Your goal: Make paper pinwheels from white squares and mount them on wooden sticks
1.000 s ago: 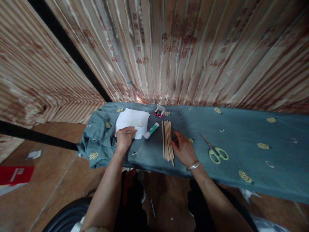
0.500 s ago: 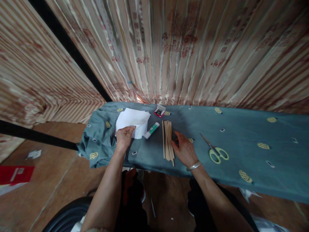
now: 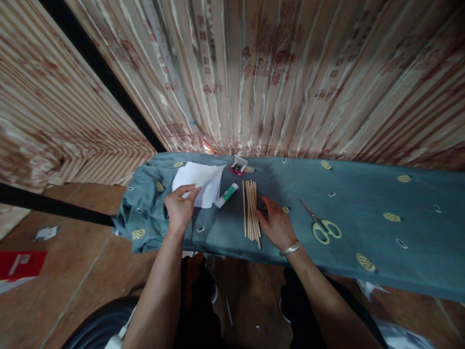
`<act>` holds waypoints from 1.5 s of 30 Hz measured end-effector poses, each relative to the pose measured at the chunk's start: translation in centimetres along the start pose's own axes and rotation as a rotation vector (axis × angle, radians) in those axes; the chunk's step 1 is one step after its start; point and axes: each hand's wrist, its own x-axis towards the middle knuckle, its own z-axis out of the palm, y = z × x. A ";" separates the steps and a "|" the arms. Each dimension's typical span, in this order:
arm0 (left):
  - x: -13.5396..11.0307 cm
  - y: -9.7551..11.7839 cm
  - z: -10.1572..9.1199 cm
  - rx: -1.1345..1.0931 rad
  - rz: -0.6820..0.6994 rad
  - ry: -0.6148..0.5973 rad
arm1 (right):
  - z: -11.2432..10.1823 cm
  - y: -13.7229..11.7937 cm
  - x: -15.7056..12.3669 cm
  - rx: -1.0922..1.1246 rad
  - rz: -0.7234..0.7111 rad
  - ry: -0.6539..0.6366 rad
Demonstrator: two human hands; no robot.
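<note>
My left hand (image 3: pixel 178 208) pinches the near edge of a stack of white paper sheets (image 3: pixel 203 182) lying on the blue-grey tablecloth (image 3: pixel 348 242). My right hand (image 3: pixel 275 224) lies flat on the cloth with its fingers spread, its thumb side against a bundle of thin wooden sticks (image 3: pixel 250 209). A glue stick with a green label (image 3: pixel 225 195) lies between the paper and the sticks. Yellow-handled scissors (image 3: pixel 321 224) lie to the right of my right hand.
A small red and white box (image 3: pixel 237 166) with dark contents sits at the table's far edge. Patterned curtains (image 3: pixel 276 77) hang close behind the table. On the wooden floor at left lie a red sheet (image 3: pixel 20 262) and paper scraps.
My left hand has shifted a little left and closed its thumb and fingers on the paper's edge, lifting the sheet slightly. My right hand stays by the sticks.
</note>
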 end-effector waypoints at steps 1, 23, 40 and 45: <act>-0.2 0.3 0.0 -0.017 0.026 0.013 | 0.0 0.0 0.0 0.006 0.003 0.001; -6.8 6.8 6.1 -0.246 0.550 -0.298 | 1.1 -2.6 0.7 0.033 -0.005 -0.086; -9.3 9.1 8.5 -0.281 0.759 -0.351 | -3.4 1.9 0.4 -0.251 0.004 0.002; -11.9 8.8 9.4 -0.218 0.953 -0.456 | -7.5 7.4 -0.6 -0.408 0.099 -0.008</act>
